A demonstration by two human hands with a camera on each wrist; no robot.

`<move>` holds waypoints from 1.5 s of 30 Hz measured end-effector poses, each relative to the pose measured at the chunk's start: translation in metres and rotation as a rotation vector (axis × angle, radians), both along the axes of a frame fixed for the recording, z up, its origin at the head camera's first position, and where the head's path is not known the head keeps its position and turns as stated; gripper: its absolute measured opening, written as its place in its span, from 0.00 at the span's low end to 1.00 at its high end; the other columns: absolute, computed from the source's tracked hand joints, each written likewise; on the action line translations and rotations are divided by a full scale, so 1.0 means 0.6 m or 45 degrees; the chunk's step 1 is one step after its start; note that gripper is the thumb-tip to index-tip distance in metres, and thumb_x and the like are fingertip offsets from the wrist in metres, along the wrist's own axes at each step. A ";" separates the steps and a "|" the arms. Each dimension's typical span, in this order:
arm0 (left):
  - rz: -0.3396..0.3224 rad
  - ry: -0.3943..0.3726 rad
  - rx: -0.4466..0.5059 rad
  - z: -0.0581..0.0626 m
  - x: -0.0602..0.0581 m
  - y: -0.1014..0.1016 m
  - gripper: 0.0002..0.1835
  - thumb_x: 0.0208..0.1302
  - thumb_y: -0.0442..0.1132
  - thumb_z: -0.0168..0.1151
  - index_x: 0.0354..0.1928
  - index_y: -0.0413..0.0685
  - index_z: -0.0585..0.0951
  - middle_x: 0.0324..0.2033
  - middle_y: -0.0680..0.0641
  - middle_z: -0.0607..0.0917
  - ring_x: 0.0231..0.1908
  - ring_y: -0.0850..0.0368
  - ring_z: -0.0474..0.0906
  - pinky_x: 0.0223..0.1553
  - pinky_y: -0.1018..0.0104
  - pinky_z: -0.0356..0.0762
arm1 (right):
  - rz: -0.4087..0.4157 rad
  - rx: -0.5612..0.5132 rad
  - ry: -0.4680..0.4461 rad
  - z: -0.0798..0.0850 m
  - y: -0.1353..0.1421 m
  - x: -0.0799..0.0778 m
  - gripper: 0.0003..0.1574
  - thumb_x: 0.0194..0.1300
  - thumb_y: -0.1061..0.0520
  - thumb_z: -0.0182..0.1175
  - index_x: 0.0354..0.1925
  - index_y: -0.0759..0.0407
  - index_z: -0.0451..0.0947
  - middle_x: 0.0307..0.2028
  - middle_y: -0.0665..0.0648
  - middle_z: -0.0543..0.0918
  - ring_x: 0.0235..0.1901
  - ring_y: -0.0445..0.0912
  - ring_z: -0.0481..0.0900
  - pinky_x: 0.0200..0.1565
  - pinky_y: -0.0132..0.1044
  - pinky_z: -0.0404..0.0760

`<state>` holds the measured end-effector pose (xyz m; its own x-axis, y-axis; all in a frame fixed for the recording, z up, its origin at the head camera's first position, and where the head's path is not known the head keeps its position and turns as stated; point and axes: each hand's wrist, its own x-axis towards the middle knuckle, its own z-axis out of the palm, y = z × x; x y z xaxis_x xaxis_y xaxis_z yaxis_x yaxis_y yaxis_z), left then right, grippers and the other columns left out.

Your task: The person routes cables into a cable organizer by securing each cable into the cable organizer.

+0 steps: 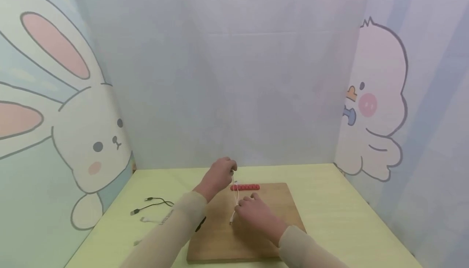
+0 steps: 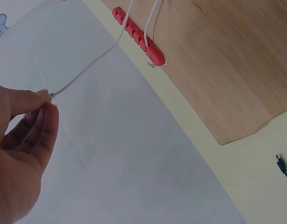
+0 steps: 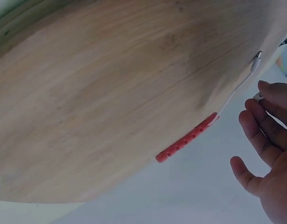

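Raised beyond the far edge of the wooden board (image 1: 216, 245), my left hand (image 1: 220, 174) pinches one end of a thin white cable (image 2: 89, 65) between thumb and fingertips. The cable runs down toward my right hand (image 1: 254, 213), low over the board, whose thumb and index finger pinch a small white connector (image 3: 258, 96). A red cable clip strip (image 1: 249, 187) with several slots lies along the board's far edge. Another white cable (image 2: 147, 35) sits in the strip's end slot; its metal-tipped plug (image 3: 256, 60) is near my right hand.
Left of the board lie a black USB cable (image 1: 157, 200) and white cable ends (image 1: 145, 219), partly hidden by my left sleeve (image 1: 172, 227). A black item (image 1: 200, 224) shows beside that sleeve. Curtains with cartoon animals enclose the pale yellow table (image 1: 340, 219).
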<state>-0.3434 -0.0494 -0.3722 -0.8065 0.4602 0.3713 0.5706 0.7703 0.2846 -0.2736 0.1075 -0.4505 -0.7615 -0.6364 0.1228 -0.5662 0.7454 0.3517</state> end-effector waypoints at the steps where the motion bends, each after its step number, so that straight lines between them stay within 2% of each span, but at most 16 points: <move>1: 0.001 -0.005 0.011 -0.004 -0.003 0.002 0.10 0.64 0.27 0.58 0.41 0.48 0.83 0.36 0.49 0.82 0.41 0.53 0.81 0.43 0.62 0.82 | -0.015 -0.001 -0.020 -0.003 0.002 -0.002 0.08 0.62 0.49 0.66 0.41 0.44 0.82 0.35 0.44 0.83 0.40 0.42 0.78 0.52 0.47 0.75; 8: -0.006 -0.049 0.069 -0.025 -0.024 0.023 0.10 0.64 0.28 0.58 0.41 0.48 0.84 0.36 0.50 0.83 0.40 0.55 0.80 0.44 0.63 0.82 | -0.042 -0.016 -0.061 -0.012 0.016 -0.006 0.06 0.61 0.50 0.66 0.38 0.45 0.82 0.33 0.45 0.82 0.38 0.42 0.78 0.50 0.47 0.75; 14: -0.013 -0.118 0.085 -0.046 -0.038 0.045 0.10 0.63 0.26 0.60 0.41 0.47 0.84 0.36 0.49 0.83 0.41 0.54 0.80 0.43 0.63 0.82 | 0.012 -0.083 -0.100 -0.014 0.019 -0.005 0.05 0.62 0.52 0.65 0.38 0.47 0.82 0.33 0.47 0.83 0.35 0.43 0.78 0.46 0.49 0.77; 21: 0.031 -0.190 0.089 -0.077 -0.058 0.063 0.09 0.61 0.26 0.61 0.39 0.46 0.84 0.36 0.47 0.84 0.39 0.54 0.81 0.40 0.62 0.82 | -0.002 -0.082 -0.102 -0.014 0.020 -0.003 0.05 0.61 0.51 0.64 0.37 0.45 0.82 0.34 0.45 0.84 0.39 0.43 0.79 0.51 0.49 0.76; 24: 0.048 -0.196 0.074 -0.089 -0.067 0.066 0.09 0.62 0.26 0.61 0.39 0.45 0.85 0.36 0.47 0.85 0.39 0.54 0.81 0.41 0.61 0.82 | 0.003 -0.092 -0.118 -0.014 0.019 -0.003 0.04 0.61 0.50 0.64 0.37 0.44 0.82 0.34 0.45 0.83 0.39 0.43 0.79 0.51 0.49 0.76; 28: 0.075 -0.201 0.032 -0.100 -0.081 0.068 0.08 0.63 0.28 0.60 0.39 0.45 0.85 0.36 0.47 0.85 0.40 0.54 0.82 0.43 0.61 0.82 | 0.024 -0.094 -0.119 -0.016 0.018 -0.005 0.06 0.57 0.48 0.66 0.34 0.44 0.81 0.32 0.45 0.82 0.36 0.42 0.77 0.46 0.47 0.74; 35: 0.092 -0.277 -0.048 -0.111 -0.109 0.074 0.09 0.64 0.28 0.59 0.43 0.41 0.84 0.37 0.46 0.84 0.38 0.55 0.80 0.43 0.60 0.81 | 0.025 -0.102 -0.126 -0.016 0.021 -0.008 0.04 0.58 0.49 0.67 0.33 0.44 0.82 0.30 0.44 0.81 0.35 0.42 0.76 0.44 0.46 0.74; 39: 0.103 -0.250 -0.107 -0.122 -0.124 0.073 0.08 0.62 0.28 0.61 0.42 0.40 0.84 0.35 0.46 0.83 0.36 0.54 0.80 0.42 0.60 0.82 | 0.045 -0.119 -0.152 -0.013 0.024 -0.007 0.04 0.58 0.49 0.66 0.32 0.45 0.82 0.30 0.45 0.80 0.35 0.42 0.76 0.45 0.47 0.74; 45: 0.142 -0.178 -0.107 -0.149 -0.143 0.071 0.09 0.59 0.25 0.60 0.38 0.41 0.85 0.35 0.46 0.87 0.37 0.53 0.83 0.42 0.60 0.82 | 0.098 -0.137 -0.172 -0.015 0.021 0.001 0.05 0.59 0.51 0.63 0.27 0.45 0.80 0.29 0.45 0.76 0.33 0.42 0.74 0.49 0.49 0.75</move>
<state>-0.4293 -0.0069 -0.4617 -0.8952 0.3898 0.2162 0.4399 0.8510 0.2870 -0.2728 0.1204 -0.4597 -0.7251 -0.6823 0.0933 -0.6599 0.7272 0.1893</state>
